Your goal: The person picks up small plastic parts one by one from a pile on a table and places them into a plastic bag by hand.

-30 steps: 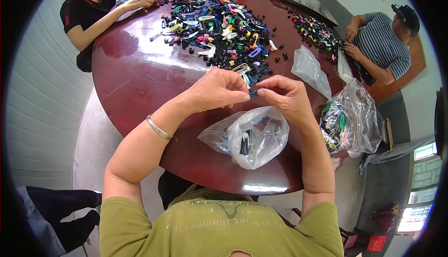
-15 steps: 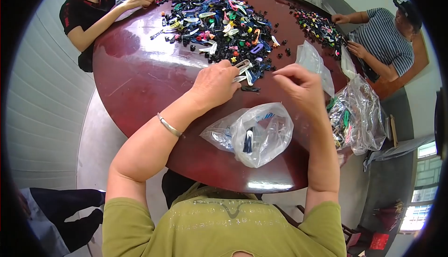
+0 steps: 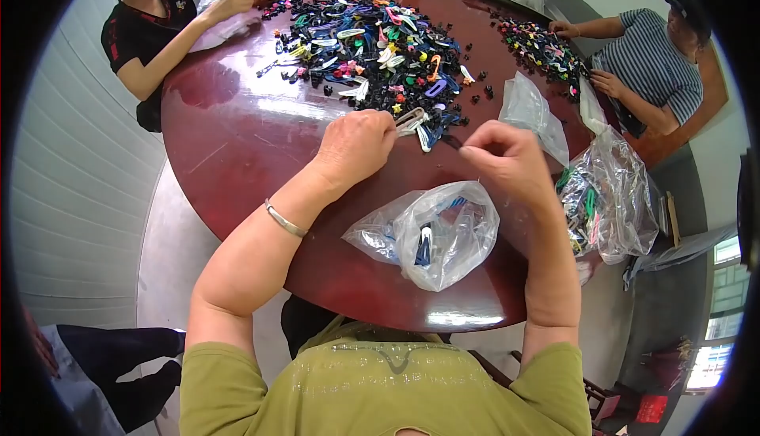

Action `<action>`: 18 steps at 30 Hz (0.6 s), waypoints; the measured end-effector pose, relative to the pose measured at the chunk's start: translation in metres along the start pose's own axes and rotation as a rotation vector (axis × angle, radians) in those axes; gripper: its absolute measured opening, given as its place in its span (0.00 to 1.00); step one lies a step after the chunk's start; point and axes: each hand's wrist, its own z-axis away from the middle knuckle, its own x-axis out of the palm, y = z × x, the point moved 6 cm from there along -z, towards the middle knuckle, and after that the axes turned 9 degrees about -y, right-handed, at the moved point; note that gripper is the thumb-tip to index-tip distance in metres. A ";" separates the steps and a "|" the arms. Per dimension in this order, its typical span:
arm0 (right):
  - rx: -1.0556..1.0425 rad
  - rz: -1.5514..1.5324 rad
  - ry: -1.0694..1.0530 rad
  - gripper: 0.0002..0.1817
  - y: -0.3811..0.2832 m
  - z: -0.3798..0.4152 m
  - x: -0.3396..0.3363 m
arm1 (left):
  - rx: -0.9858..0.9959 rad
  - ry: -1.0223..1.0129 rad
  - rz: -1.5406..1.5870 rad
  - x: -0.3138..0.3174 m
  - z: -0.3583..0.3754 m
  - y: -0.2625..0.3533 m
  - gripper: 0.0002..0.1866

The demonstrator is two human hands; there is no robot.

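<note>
At the near edge of a pile of hair clips (image 3: 372, 48), my left hand (image 3: 356, 144) is closed, its fingertips pinching pale snap hair clips (image 3: 412, 122) that point right. A blue snap clip (image 3: 432, 132) lies just beyond them. To the right, my right hand (image 3: 508, 157) has thumb and forefinger pinched on a dark hair clip (image 3: 453, 141), held above the tabletop. Nearer to me, between my forearms, an open clear plastic bag (image 3: 447, 234) rests on the table with a few dark, blue and white clips inside.
The dark red table (image 3: 245, 143) has a rounded edge. A smaller pile of clips (image 3: 538, 48) lies before a person in stripes at right; another person sits at far left. On the right are a flat plastic bag (image 3: 532, 115) and a filled bag of clips (image 3: 606, 198).
The black clip that lay below the pile is now at my right fingertips. My left hand has shifted slightly left and down. The person at left has brought both hands together.
</note>
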 end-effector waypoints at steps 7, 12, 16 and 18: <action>-0.222 0.019 -0.297 0.05 -0.065 0.031 0.000 | -0.072 -0.049 0.194 -0.001 0.000 0.000 0.09; -0.167 0.130 0.108 0.06 -0.006 -0.006 0.009 | -0.086 -0.057 0.325 -0.004 0.001 0.005 0.09; -0.114 0.400 0.084 0.10 0.025 -0.023 0.030 | -0.121 -0.045 0.350 0.001 0.000 -0.007 0.08; -0.141 0.505 0.142 0.10 0.027 -0.026 0.036 | -0.133 -0.042 0.350 0.001 0.000 -0.010 0.08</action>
